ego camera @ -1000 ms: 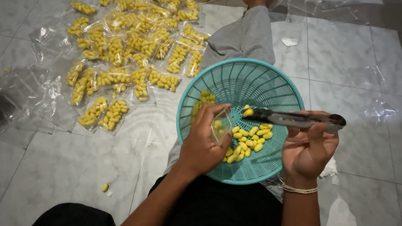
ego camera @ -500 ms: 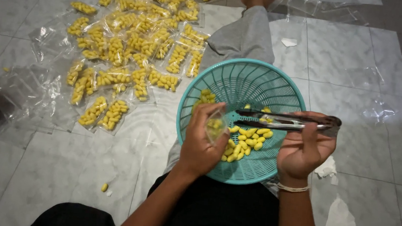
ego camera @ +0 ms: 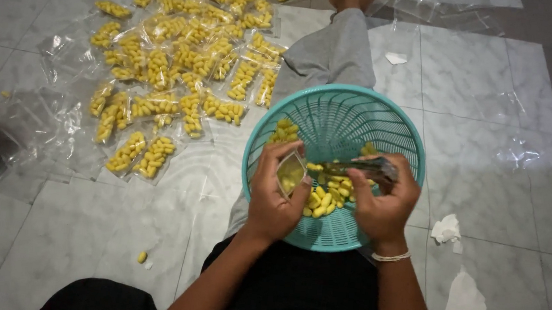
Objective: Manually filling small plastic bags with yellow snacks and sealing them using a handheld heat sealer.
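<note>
- Basket [ego camera: 387, 118], teal and round, rests on the person's lap over the grey trouser leg [ego camera: 332, 49]; a small heap of yellow pieces [ego camera: 327, 197] lies at its near side, and a few more cling to the far wall.
- Left hand [ego camera: 275, 199] pinches a small clear bag [ego camera: 290, 173] held open over the basket; some yellow pieces already show inside it, though how full it is cannot be told.
- Right hand [ego camera: 383, 202] is closed round metal tongs [ego camera: 359, 168], whose tips point at the bag's mouth. Whether the tips carry a piece is too blurred to tell.
- Filled bags [ego camera: 183, 65] lie spread over the tiled floor [ego camera: 51, 248] to the left, many of them, so most of the packing looks done.
- Left to do, by my judgement: only the heap in the basket.
- Empty bags [ego camera: 30, 118] lie beside the filled ones; one stray piece [ego camera: 142, 257] sits on the floor.
</note>
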